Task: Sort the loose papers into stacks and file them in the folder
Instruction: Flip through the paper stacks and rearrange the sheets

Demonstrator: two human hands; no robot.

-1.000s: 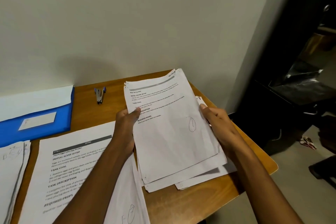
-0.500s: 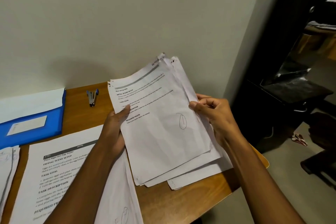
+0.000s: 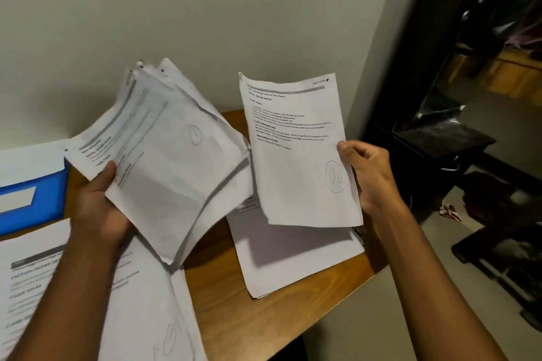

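My left hand [image 3: 98, 205] grips a bundle of several printed sheets [image 3: 173, 167], lifted off the desk and tilted left, thumb on top. My right hand [image 3: 368, 173] pinches a single printed sheet [image 3: 296, 161] by its right edge; a circled pen mark sits near my thumb. Below that sheet a stack of papers [image 3: 296, 261] lies on the wooden desk [image 3: 217, 293] at the right corner. Another stack of printed pages [image 3: 140, 311] lies at the lower left under my left forearm. The blue folder [image 3: 32, 208] rests at the left, against the wall.
The desk stands against a pale wall, and its right edge drops off to the floor. Dark furniture [image 3: 440, 143] and cluttered items on the floor [image 3: 498, 243] fill the right side.
The bundle held by both hands has split: my left hand swung the bundle up and left, my right hand drew one sheet off to the right. The stapler is out of sight.
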